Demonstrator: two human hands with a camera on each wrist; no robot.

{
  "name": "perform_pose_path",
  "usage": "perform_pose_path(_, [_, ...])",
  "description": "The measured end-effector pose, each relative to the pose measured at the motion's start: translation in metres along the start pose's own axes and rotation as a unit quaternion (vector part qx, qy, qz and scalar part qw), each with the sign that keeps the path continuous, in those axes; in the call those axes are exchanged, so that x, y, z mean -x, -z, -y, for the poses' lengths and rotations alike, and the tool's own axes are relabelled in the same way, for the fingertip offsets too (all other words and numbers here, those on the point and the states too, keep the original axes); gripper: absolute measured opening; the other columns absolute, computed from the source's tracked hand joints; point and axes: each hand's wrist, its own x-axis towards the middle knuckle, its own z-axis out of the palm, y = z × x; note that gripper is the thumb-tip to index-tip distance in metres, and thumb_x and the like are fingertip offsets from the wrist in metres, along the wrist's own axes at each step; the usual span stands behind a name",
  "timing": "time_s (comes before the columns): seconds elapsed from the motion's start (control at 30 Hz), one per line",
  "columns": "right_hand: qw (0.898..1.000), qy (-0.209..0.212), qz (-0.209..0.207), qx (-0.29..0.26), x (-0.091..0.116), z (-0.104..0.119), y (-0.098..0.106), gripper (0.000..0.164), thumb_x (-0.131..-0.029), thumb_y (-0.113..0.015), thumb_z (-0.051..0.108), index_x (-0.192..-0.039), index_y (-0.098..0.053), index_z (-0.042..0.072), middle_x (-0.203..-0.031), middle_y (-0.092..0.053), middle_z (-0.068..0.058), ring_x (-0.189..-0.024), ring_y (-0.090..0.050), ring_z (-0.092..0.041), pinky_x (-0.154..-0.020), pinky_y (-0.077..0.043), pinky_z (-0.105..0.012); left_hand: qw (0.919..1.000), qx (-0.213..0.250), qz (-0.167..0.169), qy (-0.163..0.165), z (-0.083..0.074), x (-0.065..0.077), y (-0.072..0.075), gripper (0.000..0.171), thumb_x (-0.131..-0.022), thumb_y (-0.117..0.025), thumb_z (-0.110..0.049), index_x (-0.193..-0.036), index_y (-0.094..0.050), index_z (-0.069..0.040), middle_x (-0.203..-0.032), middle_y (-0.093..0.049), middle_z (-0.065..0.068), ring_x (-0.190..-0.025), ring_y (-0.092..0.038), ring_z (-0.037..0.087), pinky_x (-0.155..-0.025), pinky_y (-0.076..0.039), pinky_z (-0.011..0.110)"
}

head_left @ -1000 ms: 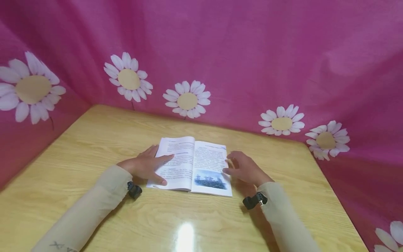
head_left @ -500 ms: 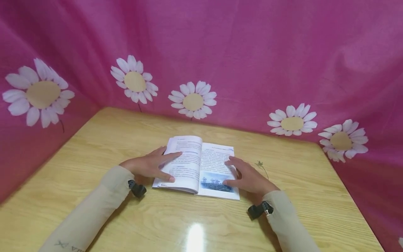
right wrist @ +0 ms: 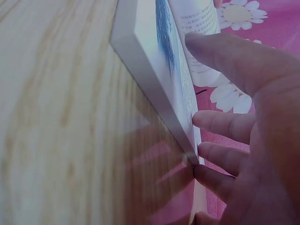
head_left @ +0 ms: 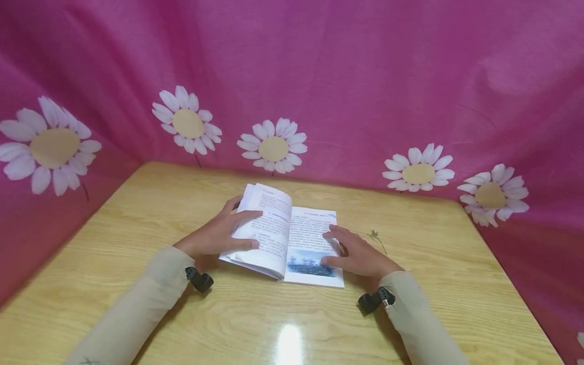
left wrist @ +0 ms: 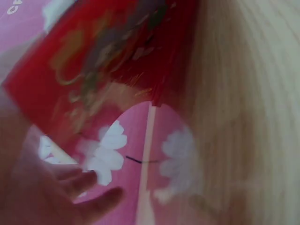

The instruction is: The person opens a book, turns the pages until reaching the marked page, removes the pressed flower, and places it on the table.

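An open book (head_left: 315, 228) lies on the wooden table, its right page showing text above a blue picture. Its left half (head_left: 274, 223) is raised at the outer edge and bows toward the spine. My left hand (head_left: 219, 230) holds that half, with thumb and index finger over the page and other fingers behind its edge. The left wrist view shows the red cover (left wrist: 117, 61) tilted off the table, slightly blurred. My right hand (head_left: 358, 251) rests at the right page's outer edge, thumb over the picture. In the right wrist view its fingertips (right wrist: 201, 119) touch the page edge.
A pink curtain (head_left: 328, 91) with large white daisies stands behind and beside the wooden table (head_left: 237, 324). A small plant sprig (head_left: 375, 235) shows on the tabletop to the right of the right hand. Black wrist cameras sit on both cuffs.
My left hand has lifted the book's left half, which lay flatter before. My right hand has moved from the right edge further onto the right page.
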Motion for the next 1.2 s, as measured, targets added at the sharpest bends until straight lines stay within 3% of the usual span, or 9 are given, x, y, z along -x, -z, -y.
perform_pose_path(0.13, [1.0,0.006,-0.002,-0.003,0.001,0.0,0.002,0.076,-0.082,-0.068,0.057,-0.145,-0.043,0.022,-0.158,-0.024,-0.002,-0.145,-0.019,-0.029,-0.112,-0.021,-0.057,0.9988,0.006,-0.045,-0.02,-0.006,-0.005,-0.005,0.075,-0.076,-0.077,-0.051,-0.142,-0.047,-0.033,-0.161,0.002,0.004,-0.143,-0.014,0.032,-0.106,-0.028,0.063])
perform_pose_path(0.23, [1.0,0.009,0.0,-0.007,0.002,0.0,0.003,0.074,-0.083,-0.067,0.056,-0.144,-0.044,0.022,-0.159,-0.023,-0.003,-0.145,-0.019,-0.029,-0.113,-0.021,-0.056,0.9978,0.018,-0.055,-0.032,-0.014,-0.009,-0.006,0.074,-0.077,-0.079,-0.043,-0.142,-0.047,-0.032,-0.161,0.004,0.001,-0.143,-0.014,0.031,-0.106,-0.03,0.061])
perform_pose_path(0.43, [1.0,0.02,-0.001,-0.01,0.006,-0.002,0.007,0.072,-0.085,-0.067,0.053,-0.144,-0.043,0.02,-0.159,-0.023,-0.005,-0.145,-0.019,-0.029,-0.113,-0.021,-0.054,0.9967,0.039,-0.056,-0.044,-0.037,-0.018,-0.006,0.078,-0.079,-0.079,-0.035,-0.146,-0.041,-0.032,-0.161,0.008,-0.004,-0.144,-0.013,0.03,-0.102,-0.037,0.059])
perform_pose_path(0.53, [0.999,0.028,0.001,-0.023,0.007,-0.002,0.011,0.073,-0.087,-0.066,0.051,-0.146,-0.04,0.017,-0.159,-0.022,-0.008,-0.145,-0.019,-0.029,-0.114,-0.02,-0.053,0.9961,0.049,-0.049,-0.055,-0.049,-0.023,-0.007,0.078,-0.079,-0.079,-0.03,-0.147,-0.041,-0.028,-0.162,0.008,0.0,-0.146,-0.009,0.031,-0.103,-0.036,0.059])
perform_pose_path(0.73, [0.999,0.012,-0.008,-0.042,0.012,-0.002,0.025,0.075,-0.088,-0.064,0.052,-0.148,-0.037,0.016,-0.16,-0.015,-0.011,-0.146,-0.015,-0.033,-0.113,-0.018,-0.057,0.9918,0.066,-0.026,-0.106,-0.075,-0.038,-0.013,0.073,-0.082,-0.074,-0.015,-0.147,-0.041,-0.018,-0.162,0.01,0.007,-0.147,-0.007,0.034,-0.104,-0.035,0.058])
perform_pose_path(0.97, [0.997,-0.021,-0.05,-0.056,0.028,-0.004,0.052,0.075,-0.088,-0.063,0.055,-0.148,-0.036,0.02,-0.16,-0.014,-0.01,-0.144,-0.017,-0.037,-0.109,-0.022,-0.062,0.988,0.124,0.04,-0.083,-0.113,-0.059,-0.034,0.083,-0.081,-0.064,0.0,-0.152,-0.03,-0.025,-0.16,0.018,-0.005,-0.147,0.0,0.027,-0.102,-0.039,0.053])
perform_pose_path(1.1, [0.996,-0.028,-0.061,-0.057,0.033,-0.005,0.065,0.075,-0.088,-0.062,0.054,-0.149,-0.033,0.022,-0.16,-0.014,-0.011,-0.142,-0.023,-0.039,-0.106,-0.027,-0.063,0.9898,0.112,0.053,-0.071,-0.13,-0.07,-0.048,0.082,-0.083,-0.065,-0.004,-0.153,-0.028,-0.025,-0.161,0.016,-0.001,-0.147,-0.003,0.025,-0.102,-0.04,0.052])
perform_pose_path(1.2, [0.996,-0.028,-0.065,-0.053,0.038,-0.007,0.072,0.074,-0.09,-0.062,0.052,-0.15,-0.032,0.021,-0.16,-0.015,-0.012,-0.141,-0.024,-0.039,-0.106,-0.028,-0.064,0.9925,0.094,0.061,-0.048,-0.143,-0.077,-0.063,0.079,-0.085,-0.064,-0.008,-0.152,-0.028,-0.024,-0.161,0.013,0.003,-0.148,0.0,0.023,-0.109,-0.031,0.054])
